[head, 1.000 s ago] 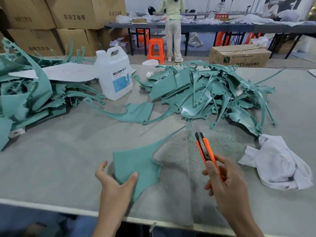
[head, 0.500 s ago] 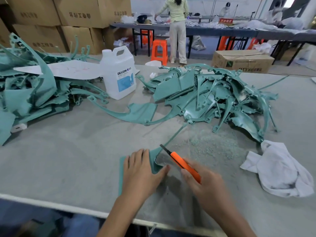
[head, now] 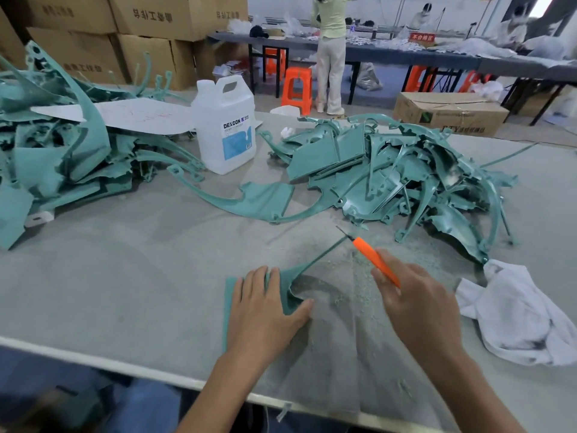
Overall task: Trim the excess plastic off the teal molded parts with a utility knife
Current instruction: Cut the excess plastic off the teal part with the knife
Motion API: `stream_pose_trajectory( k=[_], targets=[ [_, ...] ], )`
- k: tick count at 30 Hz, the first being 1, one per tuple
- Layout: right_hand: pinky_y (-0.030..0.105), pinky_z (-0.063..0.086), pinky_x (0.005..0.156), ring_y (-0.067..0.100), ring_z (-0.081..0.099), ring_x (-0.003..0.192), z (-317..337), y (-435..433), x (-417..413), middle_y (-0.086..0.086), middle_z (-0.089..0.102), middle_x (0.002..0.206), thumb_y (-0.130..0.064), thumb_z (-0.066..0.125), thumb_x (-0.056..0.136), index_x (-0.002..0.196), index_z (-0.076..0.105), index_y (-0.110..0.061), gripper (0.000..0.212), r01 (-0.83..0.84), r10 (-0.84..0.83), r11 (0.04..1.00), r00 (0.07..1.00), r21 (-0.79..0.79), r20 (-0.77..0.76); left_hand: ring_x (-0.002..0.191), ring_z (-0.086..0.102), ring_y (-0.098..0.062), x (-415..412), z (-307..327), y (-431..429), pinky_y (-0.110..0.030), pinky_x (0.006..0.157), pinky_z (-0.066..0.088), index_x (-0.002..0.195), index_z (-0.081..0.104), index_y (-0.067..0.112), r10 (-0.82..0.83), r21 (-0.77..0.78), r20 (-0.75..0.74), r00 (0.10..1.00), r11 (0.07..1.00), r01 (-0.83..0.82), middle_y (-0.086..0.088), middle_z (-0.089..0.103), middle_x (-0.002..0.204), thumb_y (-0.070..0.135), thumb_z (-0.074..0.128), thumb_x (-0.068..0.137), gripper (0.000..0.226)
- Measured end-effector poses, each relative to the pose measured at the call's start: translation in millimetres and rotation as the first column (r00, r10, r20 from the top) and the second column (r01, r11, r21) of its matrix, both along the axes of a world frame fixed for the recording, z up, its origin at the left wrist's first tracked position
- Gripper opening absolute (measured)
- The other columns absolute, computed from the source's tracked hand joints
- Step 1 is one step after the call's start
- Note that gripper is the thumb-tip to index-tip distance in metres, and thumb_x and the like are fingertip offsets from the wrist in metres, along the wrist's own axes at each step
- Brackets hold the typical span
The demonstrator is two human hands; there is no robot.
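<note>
- While the left hand (head: 265, 310) presses flat on its broad end, fingers straight and thumb spread to the right, the teal molded part (head: 292, 296) lies on the table (head: 125, 292) close to the near edge, about midway along it.
- From that broad end a thin tail (head: 318, 256) runs away and to the right. This is the part's long axis, and it points toward the far right corner.
- The right hand (head: 415, 304) grips the utility knife (head: 374, 260), fingers curled round the orange handle. The blade is extended and aimed far-left, with its tip at the tail's outer end.
- Whether the blade touches the tail or hangs just above it cannot be told, because the steel is thin and slightly blurred.
- The left hand is the nearer one, resting on the part itself, while the right sits to the right of the tail. A trimming stroke would probably follow the tail's axis, and should stay clear of the left thumb at the part's inner curve.
- Both forearms enter from the near edge, the right one angled leftward.
- Pale shavings (head: 356, 285) dust the table around the tail, and a white cloth (head: 515, 320) lies toward the right edge.
- A heap of teal parts (head: 406, 176) sits beyond the knife, and a second heap (head: 62, 157) sits at the left edge.
- A DEXCON jug (head: 226, 126) stands between the two heaps.
</note>
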State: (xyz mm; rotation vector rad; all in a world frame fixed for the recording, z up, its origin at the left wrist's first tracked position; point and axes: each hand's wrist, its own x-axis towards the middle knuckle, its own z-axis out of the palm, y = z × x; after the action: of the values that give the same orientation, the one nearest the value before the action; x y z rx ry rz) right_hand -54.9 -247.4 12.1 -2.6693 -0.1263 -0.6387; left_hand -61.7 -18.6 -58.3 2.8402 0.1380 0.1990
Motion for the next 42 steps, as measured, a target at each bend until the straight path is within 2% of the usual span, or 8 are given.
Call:
stream_pose_trajectory(
  k=[4, 8, 11, 16, 23, 32, 37, 42],
  targets=[
    [0.035, 0.052, 0.048, 0.020, 0.060, 0.057, -12.8, 37.1, -23.7, -0.006, 0.061, 0.084, -0.045, 0.049, 0.099, 0.144, 0.046, -0.048, 0.045, -0.196, 0.189, 0.980, 0.973, -0.045, -0.132, 0.150, 0.013, -0.018, 1.3, -1.7, -0.3, -0.039, 0.123, 0.003, 0.157, 0.022, 0.022, 0.013, 0.008, 0.001, 1.000, 1.000, -0.013, -0.001, 0.022, 0.162, 0.086, 0.009, 0.072, 0.107],
    [0.034, 0.052, 0.055, 0.019, 0.062, 0.067, -10.2, 20.9, -12.0, -0.009, 0.059, 0.084, -0.051, 0.041, 0.101, 0.143, 0.038, -0.059, 0.043, -0.159, 0.145, 0.985, 0.971, -0.061, -0.190, 0.148, 0.017, -0.018, 0.7, -2.4, 1.3, -0.039, 0.123, 0.006, 0.155, 0.028, 0.021, 0.013, 0.017, 0.024, 1.000, 1.000, -0.014, -0.001, 0.026, 0.159, 0.086, 0.013, 0.074, 0.105],
    [0.026, 0.039, 0.044, 0.016, 0.051, 0.056, 1.7, 5.2, -3.3, -0.005, 0.061, 0.082, -0.043, 0.051, 0.098, 0.140, 0.053, -0.041, 0.042, 0.036, -0.036, 0.999, 0.999, 0.008, -0.002, 0.147, 0.018, -0.019, 0.3, -4.1, 0.5, -0.041, 0.123, 0.009, 0.154, 0.030, 0.020, 0.001, 0.013, 0.041, 0.999, 1.000, -0.001, -0.001, 0.028, 0.158, 0.086, 0.016, 0.077, 0.102],
    [0.030, 0.046, 0.040, 0.021, 0.058, 0.052, -10.7, 38.9, -25.9, -0.002, 0.062, 0.084, -0.034, 0.066, 0.092, 0.136, 0.058, -0.037, 0.045, -0.152, 0.153, 0.985, 0.988, -0.082, -0.004, 0.148, 0.016, -0.019, 0.8, -5.8, 0.1, -0.039, 0.123, 0.005, 0.156, 0.027, 0.020, 0.009, -0.001, 0.038, 0.999, 1.000, -0.009, -0.002, 0.026, 0.161, 0.086, 0.014, 0.076, 0.104],
    [0.031, 0.046, 0.043, 0.026, 0.060, 0.057, -5.4, 5.0, -9.1, 0.005, 0.064, 0.093, -0.034, 0.062, 0.092, 0.134, 0.065, -0.023, 0.043, -0.011, 0.030, 0.995, 0.982, -0.100, 0.188, 0.146, 0.023, -0.019, 2.0, -10.8, -0.8, -0.041, 0.123, 0.010, 0.152, 0.035, 0.019, 0.007, -0.015, 0.075, 0.997, 1.000, -0.006, -0.002, 0.034, 0.156, 0.085, 0.025, 0.079, 0.099],
    [0.033, 0.047, 0.047, 0.025, 0.062, 0.062, -30.9, 16.0, -15.5, 0.000, 0.063, 0.098, -0.029, 0.066, 0.094, 0.141, 0.057, -0.031, 0.049, -0.002, 0.001, 0.999, 1.000, 0.051, 0.028, 0.149, 0.012, -0.018, 1.4, -6.2, 0.4, -0.040, 0.124, 0.003, 0.156, 0.024, 0.019, -0.017, -0.004, 0.027, 1.000, 1.000, 0.017, -0.002, 0.023, 0.161, 0.085, 0.015, 0.079, 0.102],
    [0.041, 0.054, 0.070, 0.024, 0.067, 0.087, -38.0, 10.7, -18.0, -0.010, 0.062, 0.105, -0.046, 0.055, 0.097, 0.142, 0.047, -0.051, 0.046, -0.269, 0.286, 0.958, 0.924, 0.102, -0.253, 0.150, 0.008, -0.018, 0.9, -5.4, 0.3, -0.039, 0.124, -0.001, 0.158, 0.019, 0.020, -0.011, 0.001, 0.009, 1.000, 1.000, 0.011, -0.001, 0.019, 0.163, 0.084, 0.013, 0.078, 0.103],
    [0.032, 0.048, 0.049, 0.016, 0.057, 0.059, -32.2, -2.5, -6.5, -0.007, 0.058, 0.090, -0.043, 0.049, 0.097, 0.142, 0.054, -0.033, 0.047, -0.126, 0.131, 0.986, 0.991, 0.111, -0.036, 0.150, 0.008, -0.017, 1.7, -6.6, 0.0, -0.039, 0.124, -0.001, 0.158, 0.019, 0.021, -0.009, -0.012, -0.006, 1.000, 1.000, 0.009, -0.001, 0.019, 0.163, 0.086, 0.013, 0.078, 0.103]
  ],
)
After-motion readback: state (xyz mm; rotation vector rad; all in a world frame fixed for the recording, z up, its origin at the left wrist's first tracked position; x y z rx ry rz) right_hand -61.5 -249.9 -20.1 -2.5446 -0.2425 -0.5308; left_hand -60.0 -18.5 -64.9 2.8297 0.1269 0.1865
